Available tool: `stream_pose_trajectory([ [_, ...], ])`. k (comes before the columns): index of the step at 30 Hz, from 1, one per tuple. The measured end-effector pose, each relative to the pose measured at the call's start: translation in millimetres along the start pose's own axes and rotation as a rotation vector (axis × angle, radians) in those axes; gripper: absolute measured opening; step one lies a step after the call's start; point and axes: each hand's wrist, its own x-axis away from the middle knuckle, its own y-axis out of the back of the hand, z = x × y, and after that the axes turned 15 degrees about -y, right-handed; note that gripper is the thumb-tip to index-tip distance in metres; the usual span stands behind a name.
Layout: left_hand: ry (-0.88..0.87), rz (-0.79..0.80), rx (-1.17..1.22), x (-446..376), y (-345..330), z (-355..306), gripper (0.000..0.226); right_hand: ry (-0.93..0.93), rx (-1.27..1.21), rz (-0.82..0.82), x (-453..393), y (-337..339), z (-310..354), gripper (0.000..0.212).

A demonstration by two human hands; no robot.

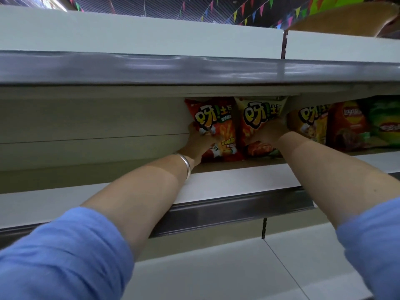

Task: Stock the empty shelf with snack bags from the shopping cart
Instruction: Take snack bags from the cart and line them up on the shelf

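**shelfwatcher:** ok so what are the hands actually doing here?

**aisle9:** left hand (195,140) has its fingers curled round the left edge of the red snack bag (218,131), thumb side wrapped on it, so it's gripping. Right hand (271,132) is pressed against the lower right of the cream-topped snack bag (258,124) next to it. Whether those fingers are curled round the bag or lying flat, can't tell, the bag and the wrist hide them.

**shelfwatcher:** and the bags are where?

**aisle9:** both upright at the back of the shelf (227,182), touching side by side, tops just under the shelf above. Right of them there's a yellow snack bag (311,124), then a dark red chip bag (348,126) and a green bag (384,122), all in 1 row.

**shelfwatcher:** anything else?

**aisle9:** silver bangle (186,164) on the left wrist, blue sleeves (65,256) pushed up both arms, and a cardboard box (342,20) sitting on the top shelf at the right.
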Motion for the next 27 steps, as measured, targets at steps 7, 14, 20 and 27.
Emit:
stream_pose_trajectory([
  [7,0.026,-0.015,-0.178,-12,-10,12,0.121,0.059,0.281,-0.146,-7,4,0,0.099],
  [14,-0.010,0.068,-0.159,-15,-14,7,0.110,0.136,0.235,-0.113,-20,9,-2,0.087],
  [20,-0.001,0.143,-0.147,-11,-9,-5,0.087,0.117,0.027,-0.025,-20,9,-6,0.092],
  [27,-0.030,-0.014,-0.339,-13,-18,-6,0.113,0.106,-0.359,-0.194,-14,-1,-19,0.114],
])
